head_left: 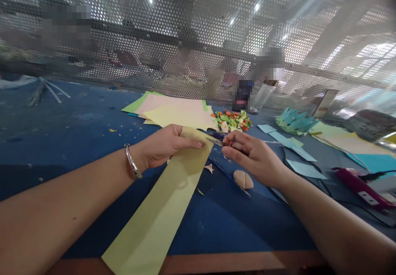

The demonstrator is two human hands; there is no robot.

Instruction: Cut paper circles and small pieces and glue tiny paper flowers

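Observation:
My left hand [168,143] grips the top end of a long yellow paper strip [163,209], thumb in front. The strip hangs down toward the table's front edge. My right hand [247,153] is closed around the handles of a pair of scissors [215,141], which the fingers mostly cover. The blades reach the strip's upper right edge, close to my left thumb. Below the scissors lie a small pale paper scrap [210,168] and a thin blue stick-like tool [225,172]. A flat, rounded beige piece [243,179] rests beside that tool.
Stacked coloured sheets [176,109] lie at the back, beside a heap of small paper flowers [232,120]. On the right are light-blue paper pieces [305,169], a spiky blue paper form [295,120] and a magenta power strip [360,190] with cables. A perforated metal screen [198,31] stands behind.

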